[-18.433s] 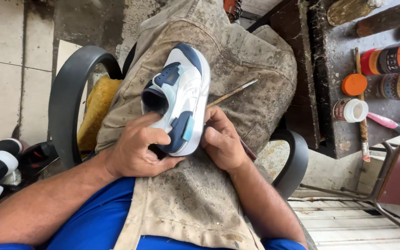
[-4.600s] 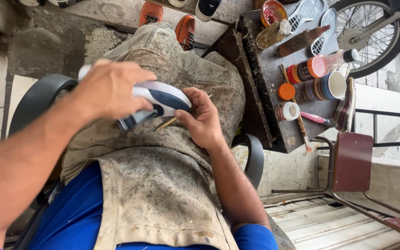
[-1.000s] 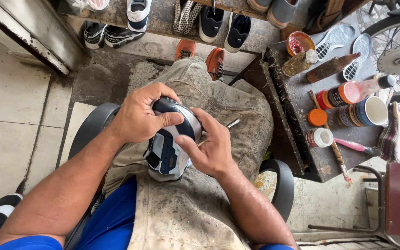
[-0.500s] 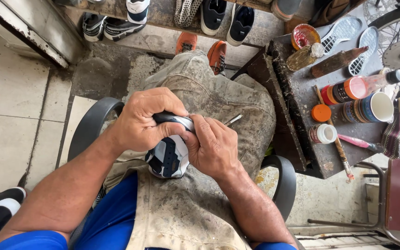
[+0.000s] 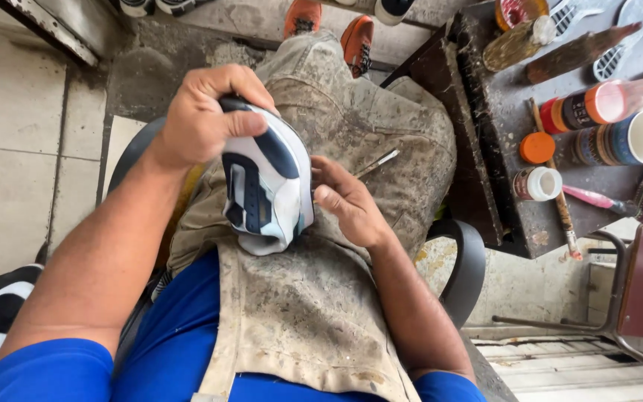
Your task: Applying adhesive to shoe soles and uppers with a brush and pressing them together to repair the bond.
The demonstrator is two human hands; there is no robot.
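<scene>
Head view: our left hand [image 5: 206, 115] grips the sneaker [image 5: 266, 182] on our lap; our right hand [image 5: 347, 201] pinches a brush [image 5: 376, 161] beside it. Mug [image 5: 638, 139] and jars [image 5: 537, 182] crowd the bench [image 5: 500, 216] near its edge.

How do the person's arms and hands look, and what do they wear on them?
Both arms are bare from short blue sleeves down. The left hand and the right hand have no gloves, and no rings or watch are visible. A stained beige apron covers the lap between the arms.
</scene>
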